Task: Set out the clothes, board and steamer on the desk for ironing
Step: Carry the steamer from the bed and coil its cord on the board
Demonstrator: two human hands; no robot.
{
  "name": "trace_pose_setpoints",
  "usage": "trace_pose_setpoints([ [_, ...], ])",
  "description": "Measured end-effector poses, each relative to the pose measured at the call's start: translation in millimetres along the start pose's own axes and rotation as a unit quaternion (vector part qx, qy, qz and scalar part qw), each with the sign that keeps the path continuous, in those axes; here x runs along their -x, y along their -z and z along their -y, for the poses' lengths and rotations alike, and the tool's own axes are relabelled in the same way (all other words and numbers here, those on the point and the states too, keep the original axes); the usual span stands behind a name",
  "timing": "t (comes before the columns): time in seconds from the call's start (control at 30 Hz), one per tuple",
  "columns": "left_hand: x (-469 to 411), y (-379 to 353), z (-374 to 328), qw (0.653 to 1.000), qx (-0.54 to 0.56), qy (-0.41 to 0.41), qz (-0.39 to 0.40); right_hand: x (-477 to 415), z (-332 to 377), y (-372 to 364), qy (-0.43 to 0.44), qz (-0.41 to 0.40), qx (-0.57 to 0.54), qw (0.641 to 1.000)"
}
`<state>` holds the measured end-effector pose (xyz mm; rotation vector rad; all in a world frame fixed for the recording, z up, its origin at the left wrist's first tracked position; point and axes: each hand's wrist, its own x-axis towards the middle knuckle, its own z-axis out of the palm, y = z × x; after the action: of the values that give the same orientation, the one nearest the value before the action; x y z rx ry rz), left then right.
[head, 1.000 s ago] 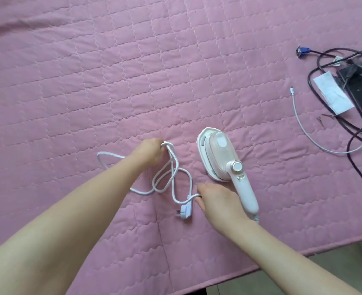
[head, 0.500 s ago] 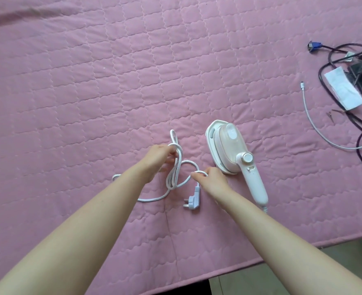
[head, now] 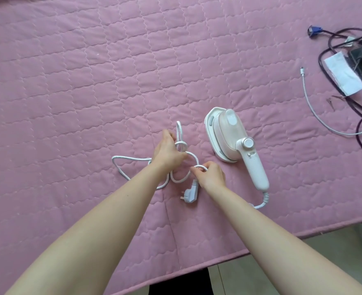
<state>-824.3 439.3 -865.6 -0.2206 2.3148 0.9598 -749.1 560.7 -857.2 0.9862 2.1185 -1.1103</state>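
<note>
Near the front edge of the pink quilted cover (head: 90, 92) the plug (head: 189, 193) lay loose. Just beyond, the right hand (head: 211, 174) pinched a loop of the white cord (head: 133, 158) and the left hand (head: 168, 153) gripped its bunched turns. They were untangling it, I judged, and next the loops wanted drawing apart. The steamer (head: 231, 137) lay beside them, right of the middle. A blue-tipped cable (head: 314, 30) lay by the far right corner. No container showed.
</note>
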Motion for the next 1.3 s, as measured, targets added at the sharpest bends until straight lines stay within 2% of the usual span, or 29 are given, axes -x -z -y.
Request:
trace_pose_setpoints([
  [0.1, 4.8, 12.7, 16.6, 0.999, -0.031, -0.031, 0.009, 2.5, -9.3, -3.6, -0.004, 0.01, -0.024, 1.0],
  [0.23, 14.3, 27.1, 46.1, 0.986, -0.146, -0.058, 0.054, 11.3, -16.4, -2.4, 0.015, 0.026, -0.038, 0.999],
  [0.4, 31.2, 19.9, 52.8, 0.996, -0.014, 0.013, 0.082, 19.4, -12.7, -1.1, 0.021, 0.035, -0.032, 0.999],
  [0.5, 37.1, 16.6, 50.8, 0.989, 0.083, 0.051, 0.115, 20.1, -9.6, -3.3, 0.031, 0.037, 0.009, 0.999],
  [0.6, 44.9, 8.2, 57.1, 0.982, 0.057, 0.052, 0.17, 19.1, -9.4, -4.2, 0.036, 0.023, 0.001, 0.999],
  [0.67, 51.3, 0.5, 62.0, 0.987, 0.027, 0.04, 0.155, 18.9, -9.5, -3.4, 0.041, 0.022, -0.007, 0.999],
  [0.77, 60.1, -0.5, 59.5, 0.98, 0.113, 0.076, 0.142, 18.5, -11.2, 0.6, 0.059, 0.017, -0.009, 0.998],
  [0.9, 67.9, 12.3, 51.1, 0.949, 0.246, 0.141, 0.138, 22.4, -10.7, 10.9, 0.091, 0.015, 0.007, 0.996],
  [1.07, 64.6, 15.3, 34.5, 0.892, 0.397, 0.213, 0.043, 36.3, 2.1, 36.7, 0.2, -0.012, 0.089, 0.976],
  [1.2, 60.1, 5.0, 8.5, 0.871, 0.431, 0.237, -0.01, 50.3, 13.0, 75.4, 0.292, -0.089, 0.128, 0.943],
  [1.3, 52.2, -6.9, -14.4, 0.855, 0.449, 0.256, -0.039, 52.0, 10.9, 108.2, 0.317, -0.166, 0.158, 0.92],
])
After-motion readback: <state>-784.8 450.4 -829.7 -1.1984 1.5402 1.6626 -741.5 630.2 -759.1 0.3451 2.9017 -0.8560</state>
